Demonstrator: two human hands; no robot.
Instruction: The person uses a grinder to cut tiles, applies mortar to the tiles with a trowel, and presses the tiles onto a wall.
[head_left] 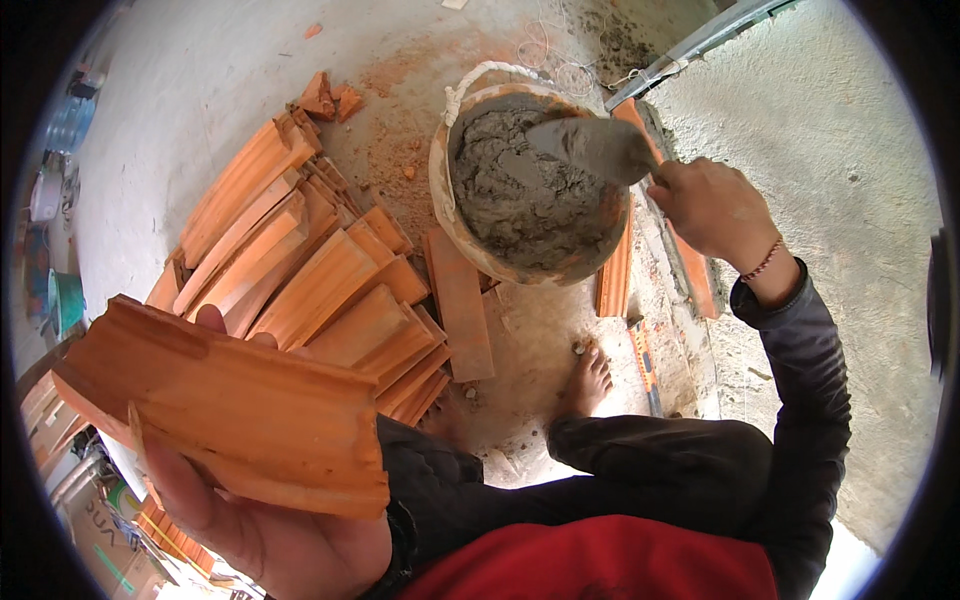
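My left hand (290, 540) grips an orange clay tile (250, 400) at the lower left, with fingertips showing behind its upper edge and the thumb at its near side. My right hand (705, 205) is closed round the handle of a trowel (595, 150), whose mortar-coated blade is over a bucket (443, 200) of grey mortar (520, 210). The bucket has a pale rope handle and stands in front of me on the floor.
Stacked tiles (340, 290) spread over the left floor. A pale wall (840, 250) rises at right, with a tile strip (700, 270) along its base. A yellow-and-black tool (645, 365) lies near my bare foot (590, 380). Assorted items and boxes line the far left.
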